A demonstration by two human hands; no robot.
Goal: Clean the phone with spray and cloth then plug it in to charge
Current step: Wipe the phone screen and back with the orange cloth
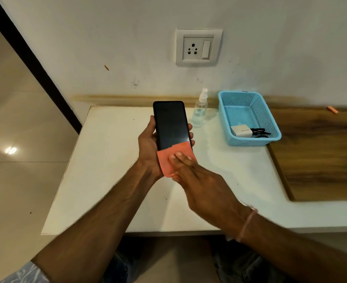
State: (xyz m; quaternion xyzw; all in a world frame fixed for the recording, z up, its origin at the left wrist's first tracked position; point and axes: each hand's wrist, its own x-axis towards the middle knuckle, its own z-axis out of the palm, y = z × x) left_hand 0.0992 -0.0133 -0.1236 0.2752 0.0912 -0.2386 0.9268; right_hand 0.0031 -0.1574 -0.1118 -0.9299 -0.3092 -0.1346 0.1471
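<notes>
My left hand [148, 144] holds a black phone [170, 123] upright above the white table, screen dark and facing me. My right hand [197, 176] presses a pink-orange cloth [168, 160] flat against the lower end of the screen, fingers stretched over it. A clear spray bottle [200, 108] with a white nozzle stands on the table just right of the phone. A white charger block [241, 130] with a black cable [259, 132] lies in the blue basket [225, 111]. The wall socket [193, 49] with its switch is above the table.
The white table [107, 170] ends at its left edge above a tiled floor. A wooden board [321, 152] covers the right side, with a small orange object [332, 109] at its far edge. My knees show under the table's front edge.
</notes>
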